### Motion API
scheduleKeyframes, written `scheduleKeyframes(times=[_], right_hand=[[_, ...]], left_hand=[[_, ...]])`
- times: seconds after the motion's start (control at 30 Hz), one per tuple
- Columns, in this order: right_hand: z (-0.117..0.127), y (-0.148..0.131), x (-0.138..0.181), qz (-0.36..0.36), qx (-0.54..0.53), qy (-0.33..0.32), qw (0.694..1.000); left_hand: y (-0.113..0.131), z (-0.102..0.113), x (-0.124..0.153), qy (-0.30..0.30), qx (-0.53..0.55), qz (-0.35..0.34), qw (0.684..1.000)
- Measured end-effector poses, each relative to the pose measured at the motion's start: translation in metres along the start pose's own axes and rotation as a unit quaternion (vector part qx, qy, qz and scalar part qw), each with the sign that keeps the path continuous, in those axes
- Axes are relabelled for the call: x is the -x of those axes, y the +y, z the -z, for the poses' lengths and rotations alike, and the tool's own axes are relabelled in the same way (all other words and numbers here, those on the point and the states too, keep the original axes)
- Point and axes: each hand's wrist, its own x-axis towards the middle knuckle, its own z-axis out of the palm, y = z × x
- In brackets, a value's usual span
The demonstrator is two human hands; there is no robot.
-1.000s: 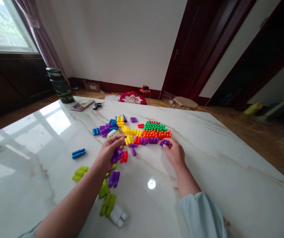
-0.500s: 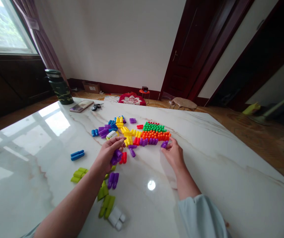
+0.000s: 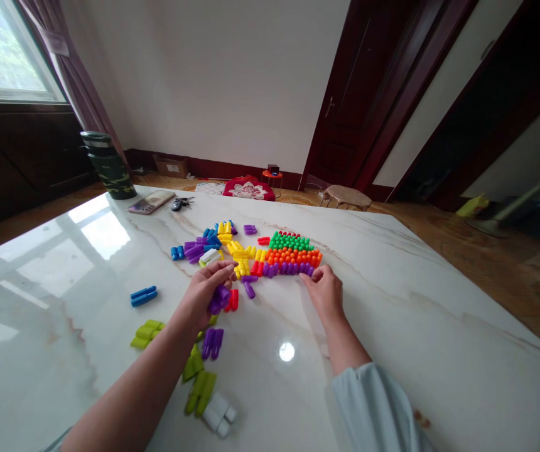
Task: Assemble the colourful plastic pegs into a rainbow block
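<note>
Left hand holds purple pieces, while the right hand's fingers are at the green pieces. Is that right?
One thing is wrong: the head view shows the right hand at the end of the purple row, not at the green pieces. The left hand does hold purple pieces.

Gloss up front, matt behind

The desk (image 3: 392,326) has a smooth, polished top with marble-like veining, shiny enough to throw back the light of the window (image 3: 9,59). The purple pieces (image 3: 212,343) look like hard, smooth plastic with bright highlights, as do the blue piece (image 3: 144,295) and the orange pieces (image 3: 293,257). The lime-green pieces (image 3: 201,392) are plastic too, with a softer sheen. The phone (image 3: 151,202) has a smooth, reflective back. Cloth shows in the matt, creased sleeve (image 3: 373,402) and the folded curtain (image 3: 70,72). The wall (image 3: 204,81) is smooth and matt; the door (image 3: 345,107) looks like dark wood with a faint sheen; the box (image 3: 170,166) looks like dull cardboard.
</note>
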Motion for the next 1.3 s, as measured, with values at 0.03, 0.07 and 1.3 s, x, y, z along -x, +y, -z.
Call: scheduleKeyframes(times=[0.03, 0.07, 1.3], right_hand=[[0.0, 0.0, 0.001, 0.007, 0.006, -0.008, 1.0], [0.001, 0.0, 0.002, 0.013, 0.012, -0.016, 1.0], [-0.009, -0.037, 0.031, 0.239, -0.11, -0.215, 0.94]], left_hand=[[0.0, 0.0, 0.0, 0.001, -0.001, -0.001, 1.0], [0.0, 0.0, 0.0, 0.002, -0.002, -0.002, 1.0], [-0.011, -0.018, 0.009, -0.097, -0.189, -0.001, 0.977]])
